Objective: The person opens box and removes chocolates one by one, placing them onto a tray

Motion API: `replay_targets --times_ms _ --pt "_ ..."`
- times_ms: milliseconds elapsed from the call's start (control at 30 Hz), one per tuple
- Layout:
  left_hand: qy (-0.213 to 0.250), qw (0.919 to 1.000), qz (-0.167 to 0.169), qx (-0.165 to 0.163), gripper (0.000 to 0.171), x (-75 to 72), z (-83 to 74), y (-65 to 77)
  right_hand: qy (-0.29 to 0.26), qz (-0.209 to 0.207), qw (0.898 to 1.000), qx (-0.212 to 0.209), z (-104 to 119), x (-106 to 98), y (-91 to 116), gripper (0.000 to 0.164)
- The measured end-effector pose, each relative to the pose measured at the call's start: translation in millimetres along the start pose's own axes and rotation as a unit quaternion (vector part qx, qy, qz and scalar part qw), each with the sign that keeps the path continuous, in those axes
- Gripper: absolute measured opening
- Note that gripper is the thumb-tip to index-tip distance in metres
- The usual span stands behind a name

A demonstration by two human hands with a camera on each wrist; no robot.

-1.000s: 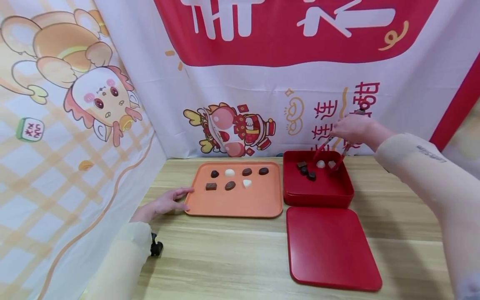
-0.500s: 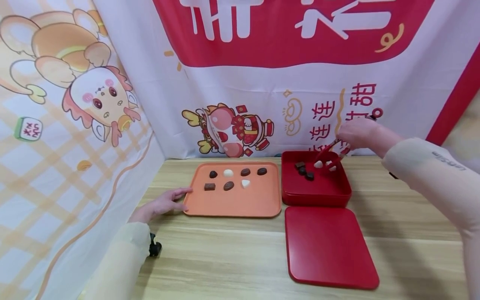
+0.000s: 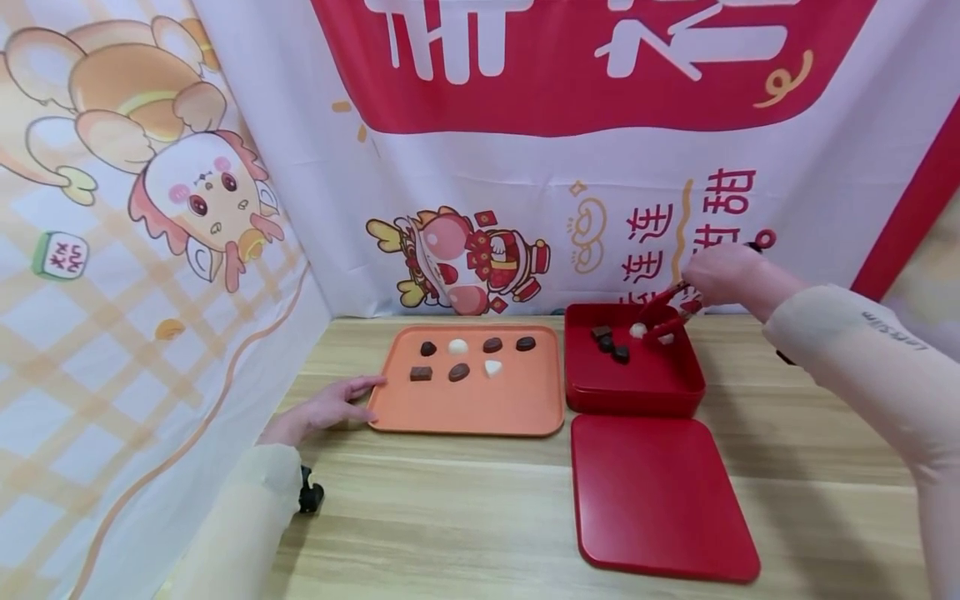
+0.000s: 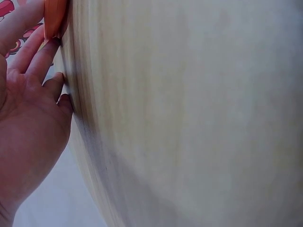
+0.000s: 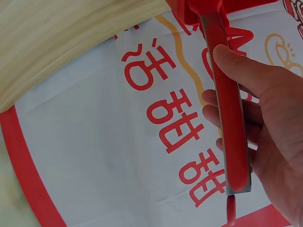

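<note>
In the head view, my right hand (image 3: 723, 273) is above the red box (image 3: 633, 404) at the right, holding red tongs (image 5: 229, 118) by the handles, thumb on one arm. The tong tips reach down into the box by a white chocolate (image 3: 638, 331); whether they touch it I cannot tell. Another white chocolate (image 3: 665, 338) lies partly hidden behind a tong arm. Several dark chocolates (image 3: 621, 354) sit left of them. My left hand (image 3: 335, 403) rests with extended fingers against the left edge of the orange tray (image 3: 465, 417), which bears two rows of chocolates (image 3: 458, 372).
A red lid (image 3: 663, 500) lies on the wooden table (image 3: 420, 517) in front of the box. Behind the box and tray hangs a printed cloth (image 3: 480, 183), and another patterned cloth (image 3: 150, 375) covers the left side.
My right hand has shifted right and lower, tilting the tongs, and their tips have come closer together inside the box. The left hand stays at the tray edge.
</note>
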State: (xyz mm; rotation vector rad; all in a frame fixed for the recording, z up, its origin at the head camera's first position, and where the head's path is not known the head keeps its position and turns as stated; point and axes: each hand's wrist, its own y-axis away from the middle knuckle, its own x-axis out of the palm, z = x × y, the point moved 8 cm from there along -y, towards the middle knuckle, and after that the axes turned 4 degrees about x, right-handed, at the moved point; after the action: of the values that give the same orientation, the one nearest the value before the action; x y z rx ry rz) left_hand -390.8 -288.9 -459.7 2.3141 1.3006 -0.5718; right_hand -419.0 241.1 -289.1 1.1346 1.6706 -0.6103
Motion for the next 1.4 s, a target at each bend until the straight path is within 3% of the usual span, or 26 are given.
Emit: replay_targets --times_ms 333,667,1033,1400 --pt "0.004 1.0 0.003 0.005 0.075 -0.6 -2.5 1.5 -0.014 -0.011 1.0 -0.01 3.2 -4.3 0.4 0.026" --pt "0.011 0.9999 0.001 -0.004 0.076 1.5 3.5 1.5 -0.062 0.006 0.998 0.015 -2.3 2.8 7.1 0.037" --pt "0.02 0.9998 0.003 -0.001 0.076 1.2 0.7 -1.9 -0.032 -0.01 0.999 -0.007 -0.2 2.9 7.6 0.032" --pt "0.016 0.9998 0.005 0.006 0.075 0.2 -2.1 0.1 -0.05 -0.009 0.999 0.019 -11.0 2.2 16.7 0.036"
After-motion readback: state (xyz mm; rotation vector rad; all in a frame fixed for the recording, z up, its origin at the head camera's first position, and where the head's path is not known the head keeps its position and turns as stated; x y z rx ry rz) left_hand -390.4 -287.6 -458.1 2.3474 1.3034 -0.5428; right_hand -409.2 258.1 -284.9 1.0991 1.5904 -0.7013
